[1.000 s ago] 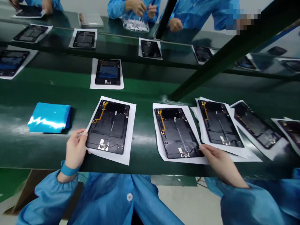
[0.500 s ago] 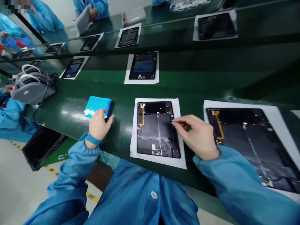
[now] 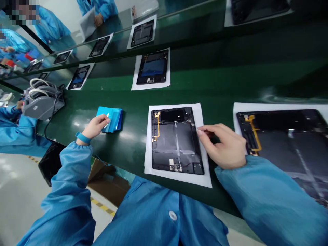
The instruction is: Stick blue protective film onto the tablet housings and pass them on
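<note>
A stack of shiny blue film sheets (image 3: pixel 114 119) lies on the green bench, left of an opened tablet. My left hand (image 3: pixel 95 127), with a blue band at the wrist, pinches the left part of the top film sheet between thumb and fingers. The opened tablet (image 3: pixel 184 136) lies on a white sheet (image 3: pixel 176 178), its dark inside and yellow flex cable (image 3: pixel 158 128) facing up. Beside its right edge is my right hand (image 3: pixel 225 145), thumb and forefinger brought together. Whatever those fingertips may hold is too small to make out.
Another opened tablet (image 3: pixel 279 143) lies on white paper at the right, partly behind my right sleeve. Farther back are a tablet with a blue panel (image 3: pixel 153 68) and a raised shelf with more tablets (image 3: pixel 142 33). A grey machine with cables (image 3: pixel 42 102) stands left. Co-workers in blue (image 3: pixel 98 12) are beyond.
My left hand has turned and closed on the top blue film, which now sits shifted and fanned. My right hand has moved slightly off the tablet's right edge. The camera view has shifted.
</note>
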A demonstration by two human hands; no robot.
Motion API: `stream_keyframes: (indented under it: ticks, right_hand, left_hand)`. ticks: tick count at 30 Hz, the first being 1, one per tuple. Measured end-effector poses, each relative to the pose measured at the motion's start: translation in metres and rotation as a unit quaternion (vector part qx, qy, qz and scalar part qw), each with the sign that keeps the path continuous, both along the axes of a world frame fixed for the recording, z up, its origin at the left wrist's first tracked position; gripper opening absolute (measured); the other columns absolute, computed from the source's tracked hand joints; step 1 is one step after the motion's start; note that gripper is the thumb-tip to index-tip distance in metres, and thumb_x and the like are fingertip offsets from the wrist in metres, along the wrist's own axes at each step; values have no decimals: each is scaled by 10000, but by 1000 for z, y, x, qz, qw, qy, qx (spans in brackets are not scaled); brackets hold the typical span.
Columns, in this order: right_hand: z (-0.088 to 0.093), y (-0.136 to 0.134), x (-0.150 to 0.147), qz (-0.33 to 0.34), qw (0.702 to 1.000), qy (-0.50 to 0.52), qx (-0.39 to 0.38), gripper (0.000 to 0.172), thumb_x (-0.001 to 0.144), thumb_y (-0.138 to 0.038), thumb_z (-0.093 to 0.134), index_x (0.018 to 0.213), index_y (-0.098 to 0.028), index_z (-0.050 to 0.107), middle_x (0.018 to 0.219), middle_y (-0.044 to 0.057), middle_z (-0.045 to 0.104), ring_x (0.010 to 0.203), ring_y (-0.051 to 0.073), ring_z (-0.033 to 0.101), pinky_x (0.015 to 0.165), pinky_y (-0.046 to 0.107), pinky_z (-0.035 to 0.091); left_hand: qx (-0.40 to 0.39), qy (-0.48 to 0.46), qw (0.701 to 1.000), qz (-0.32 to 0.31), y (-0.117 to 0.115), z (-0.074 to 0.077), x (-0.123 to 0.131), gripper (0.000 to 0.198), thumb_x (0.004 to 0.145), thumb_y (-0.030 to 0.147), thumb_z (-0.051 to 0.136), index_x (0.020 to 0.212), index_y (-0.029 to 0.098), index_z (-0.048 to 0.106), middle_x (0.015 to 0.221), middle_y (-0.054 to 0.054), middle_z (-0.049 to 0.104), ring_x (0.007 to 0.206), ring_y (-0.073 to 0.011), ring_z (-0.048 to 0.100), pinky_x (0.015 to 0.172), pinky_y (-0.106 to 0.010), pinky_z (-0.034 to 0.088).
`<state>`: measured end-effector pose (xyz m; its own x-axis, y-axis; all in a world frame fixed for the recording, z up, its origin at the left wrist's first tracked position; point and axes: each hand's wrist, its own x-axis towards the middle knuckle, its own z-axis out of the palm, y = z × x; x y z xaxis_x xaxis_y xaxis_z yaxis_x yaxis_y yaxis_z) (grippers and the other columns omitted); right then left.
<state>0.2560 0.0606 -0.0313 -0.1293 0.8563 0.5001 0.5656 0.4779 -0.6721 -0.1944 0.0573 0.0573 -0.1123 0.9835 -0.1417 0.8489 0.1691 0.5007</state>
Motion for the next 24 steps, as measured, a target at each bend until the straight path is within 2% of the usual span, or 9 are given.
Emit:
stream_keyframes:
  ticks: [2, 5, 7, 8, 11, 13, 17, 21, 24]
  right_hand:
    - [0, 2, 0, 0, 1000, 6, 3, 136, 958, -306, 624, 937, -227, 733, 804, 36, 716, 681, 161, 660, 675, 313, 550]
    - [11, -2, -4, 8, 1000, 26, 8, 150, 960, -298, 616, 953, -210, 738, 814, 42, 719, 697, 158, 663, 686, 312, 558]
    - [27, -12, -15, 43, 998, 45, -18, 180, 971, -318, 610, 1046, -209, 732, 881, 47, 737, 734, 157, 670, 708, 313, 571]
    - [36, -18, -23, 73, 995, 54, -40, 224, 972, -343, 620, 1126, -211, 716, 942, 50, 749, 758, 157, 674, 723, 315, 579]
    - [58, -39, -52, 157, 980, 70, -100, 573, 899, -511, 726, 1366, -202, 605, 1159, 84, 741, 815, 170, 684, 780, 339, 603]
    - [65, -47, -67, 152, 979, 76, -116, 643, 882, -544, 733, 1384, -169, 591, 1144, 98, 735, 830, 180, 685, 817, 346, 602]
    - [65, -47, -70, 100, 979, 101, -143, 477, 899, -469, 711, 1293, -204, 661, 1022, 40, 733, 806, 158, 674, 821, 299, 590]
    - [59, -44, -64, 100, 976, 114, -159, 391, 911, -497, 667, 1206, -243, 703, 918, 9, 732, 727, 145, 657, 744, 292, 584]
    - [54, -42, -66, 92, 973, 141, -155, 324, 950, -547, 593, 1029, -265, 732, 891, -24, 742, 729, 145, 674, 739, 294, 572]
  left_hand:
    - [85, 35, 995, 28, -10, 10, 9, 237, 921, 383, 566, 808, 177, 596, 659, 34, 478, 616, -106, 423, 608, -234, 338]
    - [249, 83, 963, 58, -30, 20, 45, 191, 978, 339, 561, 927, 167, 625, 769, 14, 543, 702, -106, 472, 678, -240, 348]
    - [326, 79, 942, 23, -39, 18, 79, 171, 984, 317, 574, 927, 168, 636, 772, 11, 566, 698, -105, 499, 684, -239, 369]
    - [331, 62, 942, -12, -41, 15, 97, 157, 981, 312, 582, 927, 178, 643, 760, 13, 578, 679, -104, 509, 672, -237, 379]
    - [252, -37, 955, -150, -37, 5, 144, 133, 967, 320, 598, 904, 217, 652, 718, 25, 620, 621, -109, 559, 623, -229, 417]
    - [172, -117, 950, -231, -28, 0, 165, 156, 956, 355, 610, 873, 233, 660, 705, 29, 650, 599, -116, 595, 602, -226, 448]
    - [87, -198, 933, -288, -10, -4, 180, 263, 910, 485, 634, 805, 256, 709, 739, -2, 712, 642, -176, 663, 605, -264, 521]
    - [94, -201, 927, -302, -2, -9, 177, 237, 857, 532, 647, 795, 327, 748, 753, -2, 735, 609, -222, 674, 551, -311, 533]
    - [105, -195, 928, -300, 3, -18, 174, 214, 818, 565, 652, 872, 395, 772, 760, 5, 741, 600, -244, 674, 543, -336, 545]
